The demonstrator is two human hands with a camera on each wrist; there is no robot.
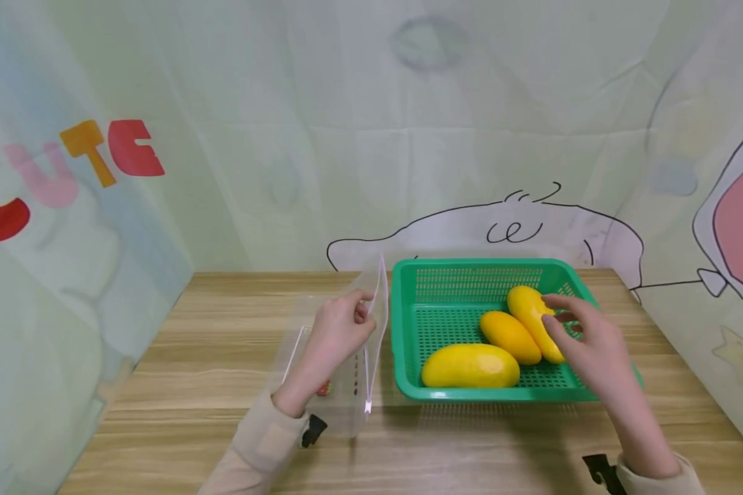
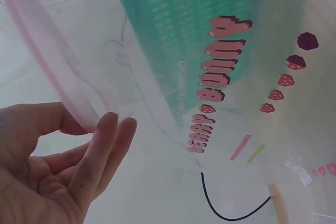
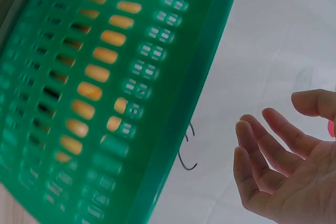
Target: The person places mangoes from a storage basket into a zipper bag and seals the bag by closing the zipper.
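Note:
In the head view my left hand (image 1: 337,326) pinches the top edge of a clear zip bag (image 1: 340,414). The bag stands on the table, its pink-edged mouth turned toward a green plastic basket (image 1: 489,394). Red "Berry Bunny" print shows on the bag (image 2: 218,72) in the left wrist view, with thumb and fingers at its pink rim. My right hand (image 1: 594,350) hovers over the basket's right side, fingers loosely bent and holding nothing. Three yellow mangoes lie in the basket: a front mango (image 1: 470,366), a middle mango (image 1: 510,337) and a rear mango (image 1: 525,304) nearest the right fingertips.
The wooden table (image 1: 179,385) carries the bag on the left and the basket on the right. A printed cloth backdrop (image 1: 359,137) rises behind and at both sides of the table. Black straps circle both wrists near the beige sleeves (image 1: 263,433).

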